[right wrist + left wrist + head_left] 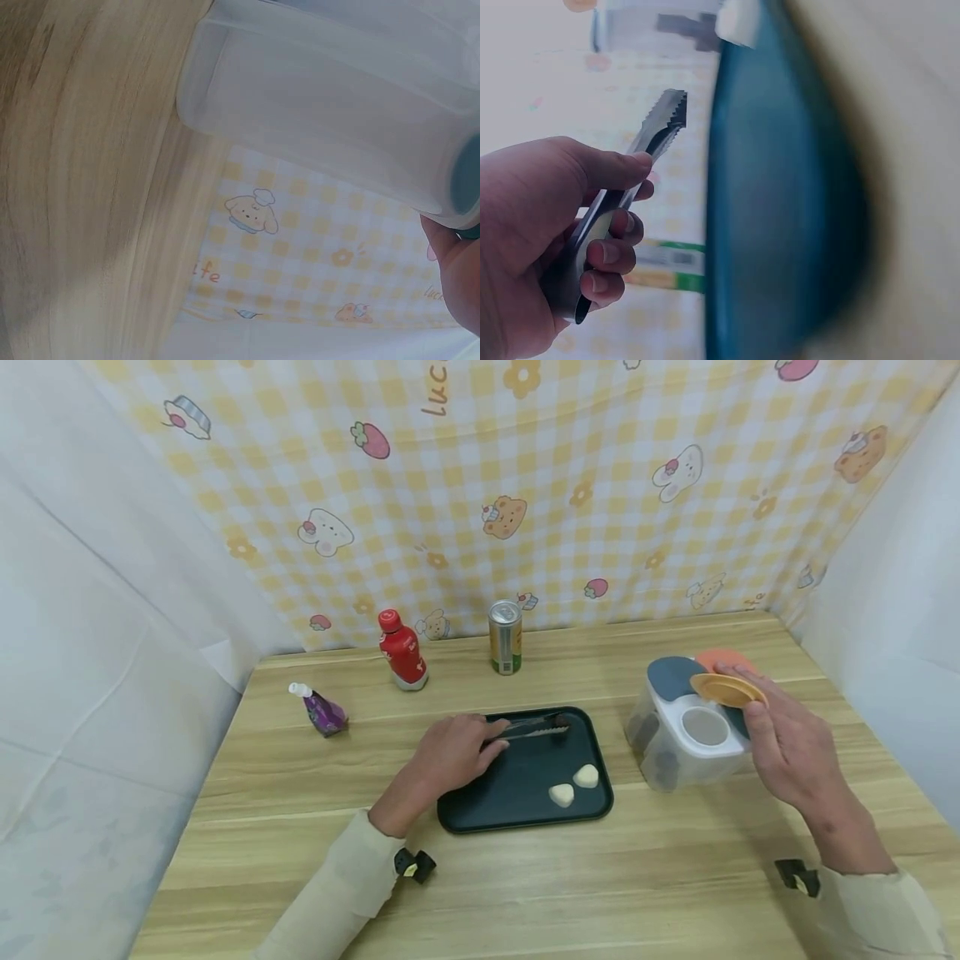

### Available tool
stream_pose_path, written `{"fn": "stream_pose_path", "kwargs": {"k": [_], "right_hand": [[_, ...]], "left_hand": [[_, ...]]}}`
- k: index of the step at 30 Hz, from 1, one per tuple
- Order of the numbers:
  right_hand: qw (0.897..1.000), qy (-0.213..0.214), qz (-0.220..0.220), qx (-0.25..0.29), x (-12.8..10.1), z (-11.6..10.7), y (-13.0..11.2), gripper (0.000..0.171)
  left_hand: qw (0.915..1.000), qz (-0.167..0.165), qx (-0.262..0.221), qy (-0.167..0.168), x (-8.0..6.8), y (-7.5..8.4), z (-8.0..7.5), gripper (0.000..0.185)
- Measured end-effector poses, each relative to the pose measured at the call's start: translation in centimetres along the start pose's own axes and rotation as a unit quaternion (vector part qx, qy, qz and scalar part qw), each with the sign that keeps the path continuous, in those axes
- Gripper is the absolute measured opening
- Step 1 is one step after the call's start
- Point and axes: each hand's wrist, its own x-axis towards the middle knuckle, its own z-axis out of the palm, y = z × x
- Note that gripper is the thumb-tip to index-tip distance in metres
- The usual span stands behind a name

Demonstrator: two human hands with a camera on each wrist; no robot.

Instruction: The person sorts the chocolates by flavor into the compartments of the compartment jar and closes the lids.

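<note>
The left hand [448,758] is gripping metal tongs [529,729], fingers curled around them. The tongs are lying sideways, tips pointing right over the dark tray [517,814]. The right hand [783,743] is pinching an orange lid [726,689] just above the plastic box [686,735].

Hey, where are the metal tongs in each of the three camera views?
Head: tongs at centre, over the dark tray's far end, held by the left hand.
Left wrist: tongs left of centre, teeth pointing up.
Right wrist: not in view.
Shared landmark: the dark tray, also in the left wrist view.
</note>
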Motion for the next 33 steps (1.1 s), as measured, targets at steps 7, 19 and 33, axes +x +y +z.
{"fn": "stream_pose_path", "kwargs": {"k": [7,19,33], "right_hand": [[1.0,-0.007,0.01,-0.008,-0.1,0.1,-0.2,0.044],[1.0,-0.012,0.003,-0.001,0.1,-0.1,-0.3,0.047],[1.0,-0.005,-0.004,-0.006,0.1,0.0,-0.2,0.047]], "left_hand": [[0.9974,0.037,0.007,0.061,0.2,2.6,-2.5,0.038],[0.9836,0.132,0.012,0.122,2.2,7.1,-4.6,0.037],[0.9866,0.136,0.026,0.086,4.2,9.5,-4.2,0.038]]}}
